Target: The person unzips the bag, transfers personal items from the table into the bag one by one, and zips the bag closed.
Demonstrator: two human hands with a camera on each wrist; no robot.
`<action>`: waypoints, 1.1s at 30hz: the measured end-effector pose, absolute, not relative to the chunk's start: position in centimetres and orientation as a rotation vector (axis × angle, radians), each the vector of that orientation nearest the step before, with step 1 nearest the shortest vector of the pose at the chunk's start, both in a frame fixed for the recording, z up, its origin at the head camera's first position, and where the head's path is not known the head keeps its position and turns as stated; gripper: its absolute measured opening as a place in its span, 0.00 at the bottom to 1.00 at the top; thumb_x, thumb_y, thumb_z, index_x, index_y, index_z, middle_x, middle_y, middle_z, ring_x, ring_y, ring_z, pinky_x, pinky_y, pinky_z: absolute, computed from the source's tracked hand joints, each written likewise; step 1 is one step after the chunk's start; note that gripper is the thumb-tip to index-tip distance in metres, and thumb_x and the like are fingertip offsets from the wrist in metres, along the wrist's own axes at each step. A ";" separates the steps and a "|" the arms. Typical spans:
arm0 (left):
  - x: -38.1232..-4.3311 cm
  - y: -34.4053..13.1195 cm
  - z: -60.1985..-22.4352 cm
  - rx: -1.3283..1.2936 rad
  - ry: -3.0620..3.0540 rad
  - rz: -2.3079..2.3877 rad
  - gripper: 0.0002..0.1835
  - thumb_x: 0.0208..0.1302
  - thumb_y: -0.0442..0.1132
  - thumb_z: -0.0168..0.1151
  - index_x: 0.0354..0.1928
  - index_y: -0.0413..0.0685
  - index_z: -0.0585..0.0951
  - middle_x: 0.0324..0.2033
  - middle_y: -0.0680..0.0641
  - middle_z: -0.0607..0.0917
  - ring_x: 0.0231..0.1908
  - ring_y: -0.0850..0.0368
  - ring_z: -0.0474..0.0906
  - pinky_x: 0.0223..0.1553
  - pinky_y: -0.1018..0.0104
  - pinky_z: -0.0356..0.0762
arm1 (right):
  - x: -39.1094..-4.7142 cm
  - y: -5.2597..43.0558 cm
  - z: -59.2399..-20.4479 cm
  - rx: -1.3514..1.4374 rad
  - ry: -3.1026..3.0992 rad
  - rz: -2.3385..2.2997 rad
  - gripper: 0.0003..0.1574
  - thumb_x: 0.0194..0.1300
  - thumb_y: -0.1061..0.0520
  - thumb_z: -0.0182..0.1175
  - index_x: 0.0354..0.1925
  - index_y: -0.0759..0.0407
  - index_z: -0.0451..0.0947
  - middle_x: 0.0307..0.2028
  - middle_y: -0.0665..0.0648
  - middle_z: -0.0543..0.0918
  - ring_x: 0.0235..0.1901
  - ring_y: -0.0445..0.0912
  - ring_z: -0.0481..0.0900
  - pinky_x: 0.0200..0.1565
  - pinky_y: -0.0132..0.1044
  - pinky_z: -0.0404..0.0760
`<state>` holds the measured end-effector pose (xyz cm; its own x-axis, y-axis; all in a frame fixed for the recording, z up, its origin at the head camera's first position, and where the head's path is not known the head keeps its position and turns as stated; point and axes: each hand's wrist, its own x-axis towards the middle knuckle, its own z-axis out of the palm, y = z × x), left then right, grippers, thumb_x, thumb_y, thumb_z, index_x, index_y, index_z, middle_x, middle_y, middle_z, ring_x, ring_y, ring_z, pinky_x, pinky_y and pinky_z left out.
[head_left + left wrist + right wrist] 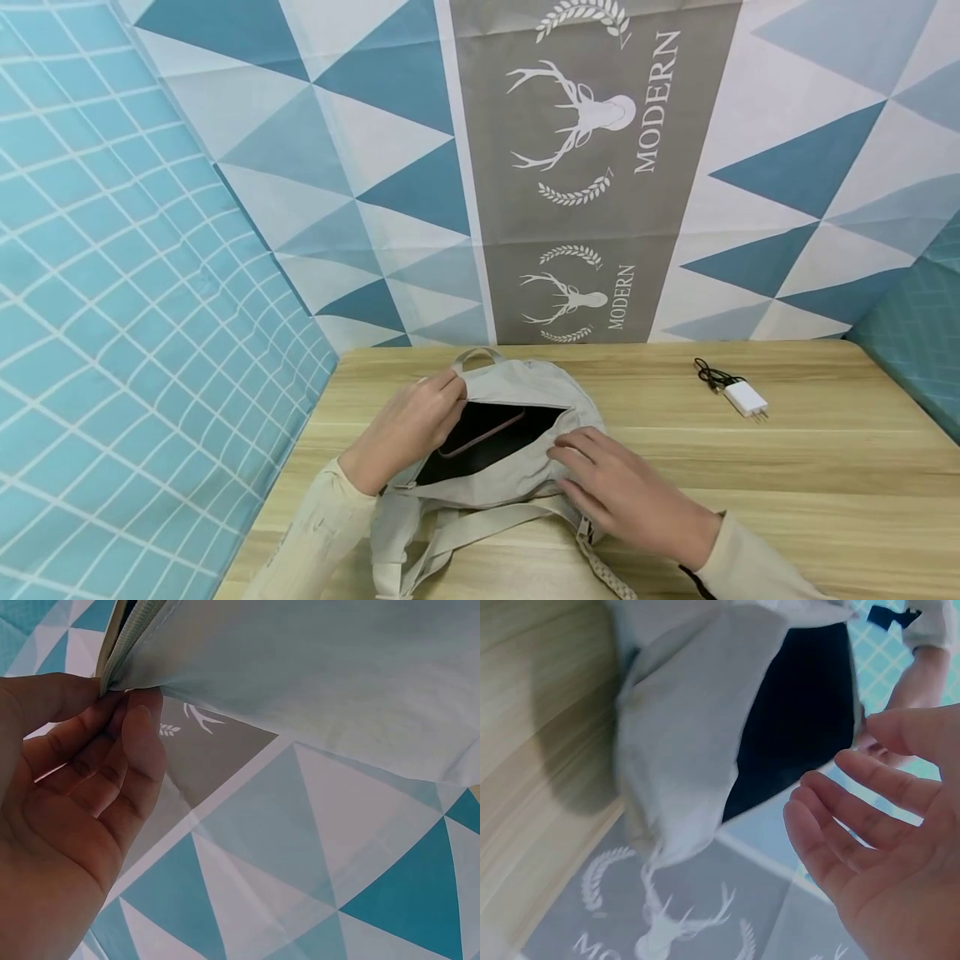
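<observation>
A light grey bag [517,475] with straps lies on the wooden table, its zipped mouth spread wide over a dark lining. Inside it shows a thin pinkish outline [483,436], like the edge of a phone; most of that object is lost in the dark. My left hand [412,429] pinches the edge of the bag's mouth between thumb and fingers, as the left wrist view shows closely. At the bag's right side, my right hand [618,487] has its fingers loosely bent near the mouth. The right wrist view shows nothing gripped in that hand [877,817].
A white charger plug [746,398] with a black cable [714,375] lies at the back right of the wooden table [810,483]. The bag's strap [495,527] loops toward the front. Patterned cloth [375,167] hangs behind and at the sides.
</observation>
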<state>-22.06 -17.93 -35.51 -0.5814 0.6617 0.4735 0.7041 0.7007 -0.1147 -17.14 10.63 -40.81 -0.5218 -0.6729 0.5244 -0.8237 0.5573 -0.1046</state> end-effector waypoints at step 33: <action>-22.0 -18.0 -36.2 -1.045 -2.458 -0.131 0.04 0.60 0.36 0.56 0.29 0.52 0.73 0.25 0.57 0.70 0.19 0.67 0.59 0.19 0.76 0.60 | -26.7 31.3 -47.2 0.333 -2.814 0.364 0.18 0.56 0.65 0.56 0.45 0.68 0.67 0.36 0.76 0.72 0.32 0.68 0.72 0.29 0.57 0.70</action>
